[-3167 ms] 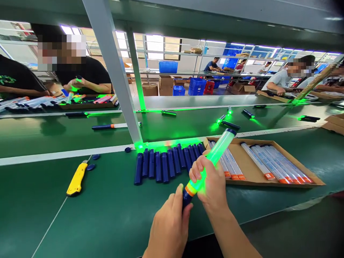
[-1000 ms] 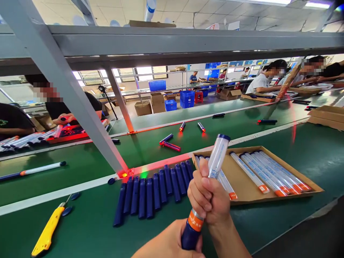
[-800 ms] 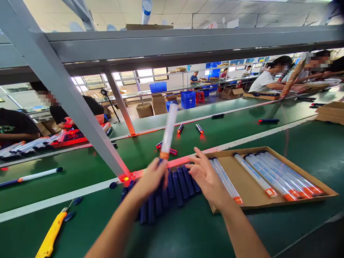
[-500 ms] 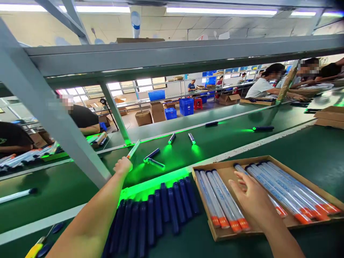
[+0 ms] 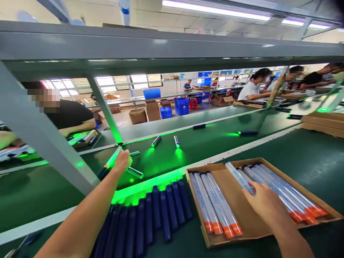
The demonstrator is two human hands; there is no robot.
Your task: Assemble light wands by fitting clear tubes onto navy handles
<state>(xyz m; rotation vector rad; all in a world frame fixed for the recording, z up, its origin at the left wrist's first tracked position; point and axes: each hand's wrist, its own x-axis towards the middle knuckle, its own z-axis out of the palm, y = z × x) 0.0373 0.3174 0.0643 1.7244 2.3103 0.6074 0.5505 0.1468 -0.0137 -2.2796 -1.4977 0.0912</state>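
Note:
My left hand (image 5: 123, 160) is closed round a tube (image 5: 113, 157) with an orange band, lit green, beside the slanted grey post. My right hand (image 5: 262, 197) grips a clear tube (image 5: 238, 176) with blue print, raised at an angle over a cardboard tray (image 5: 248, 222). In the tray, several clear tubes with orange ends lie in a left group (image 5: 215, 204) and a right group (image 5: 285, 186). Several dark blue flashlights (image 5: 149, 218) stand in a row between my arms, green light at their far ends.
Lit flashlights (image 5: 176, 141) lie scattered on the green belt (image 5: 204, 143) beyond a white strip. A grey post (image 5: 53, 132) slants at the left under a crossbeam (image 5: 161, 46). Another cardboard tray (image 5: 325, 122) is at the right. People sit across the belt.
My left hand has tilted its tube to point down and left. My right hand, open before, has closed on a clear tube and raised it. The view has shifted, and the belt flashlights appear further left.

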